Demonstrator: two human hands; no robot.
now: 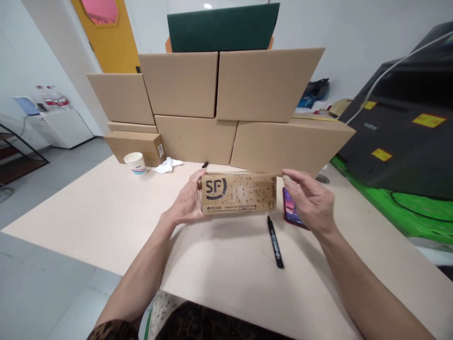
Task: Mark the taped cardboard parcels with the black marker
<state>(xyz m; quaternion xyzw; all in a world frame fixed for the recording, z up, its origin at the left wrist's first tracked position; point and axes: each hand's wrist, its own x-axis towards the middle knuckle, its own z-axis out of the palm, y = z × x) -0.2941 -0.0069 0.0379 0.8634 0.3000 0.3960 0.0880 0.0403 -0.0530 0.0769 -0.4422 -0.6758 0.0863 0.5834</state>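
Note:
A small brown cardboard box (240,193) with a dark SF logo and dark specks on its front is held up over the table. My left hand (189,198) is closed around its left end, thumb on the near side. At the box's upper right corner, my right hand (309,196) has thumb and fingers pinched together; whatever is between them is too small to make out. Below the box lies a black marker pen (275,243) on the tabletop. A phone (292,212) with a lit screen and red edge is partly covered by my right hand.
Stacked cardboard boxes (198,139) line the table's back, topped by a dark green box (222,28). At the left stand a paper cup (135,164) and crumpled white tissue (168,165). A small black cap-like piece (205,165) lies behind. Black equipment (399,127) fills the right.

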